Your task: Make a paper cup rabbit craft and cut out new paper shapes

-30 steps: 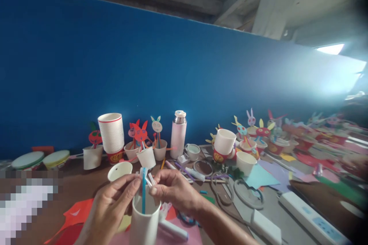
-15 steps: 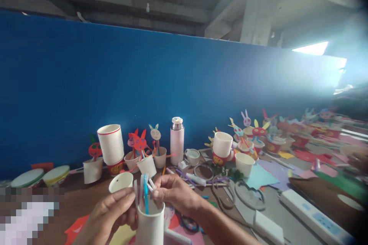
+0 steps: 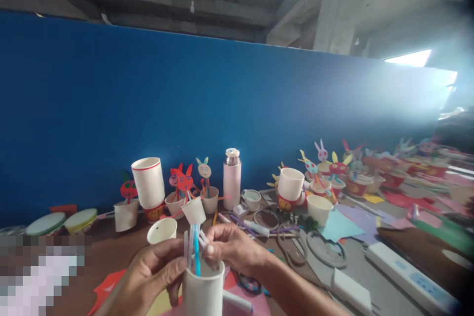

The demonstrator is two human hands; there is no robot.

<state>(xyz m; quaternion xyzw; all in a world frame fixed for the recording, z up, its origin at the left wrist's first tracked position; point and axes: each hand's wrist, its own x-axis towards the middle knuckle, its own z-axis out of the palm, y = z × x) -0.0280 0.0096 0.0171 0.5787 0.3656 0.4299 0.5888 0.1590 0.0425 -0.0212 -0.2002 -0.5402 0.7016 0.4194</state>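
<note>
A tall white paper cup (image 3: 203, 294) stands upright in front of me at the bottom centre. Several clear straws and a blue straw (image 3: 197, 252) rise out of it. My left hand (image 3: 159, 271) is closed at the cup's left side, its thumb at the rim beside a clear straw (image 3: 186, 244). Over the right rim, my right hand (image 3: 233, 247) pinches white straws (image 3: 203, 238) between thumb and forefinger. Their lower ends are hidden. Just behind my left hand is an open, shorter paper cup (image 3: 162, 230) with a dark dot on its side.
A stack of paper cups (image 3: 148, 185), rabbit-figure cups (image 3: 194, 207) and a pink thermos (image 3: 232, 182) line the blue wall (image 3: 166, 98). On the right lie tape rolls, coloured paper (image 3: 340, 222), cables and a white power strip (image 3: 407, 274). Red paper (image 3: 107, 286) is at left.
The view has shifted slightly, so everything sits a little further right. Both hands stay at the cup, and the right hand still pinches the white straws.
</note>
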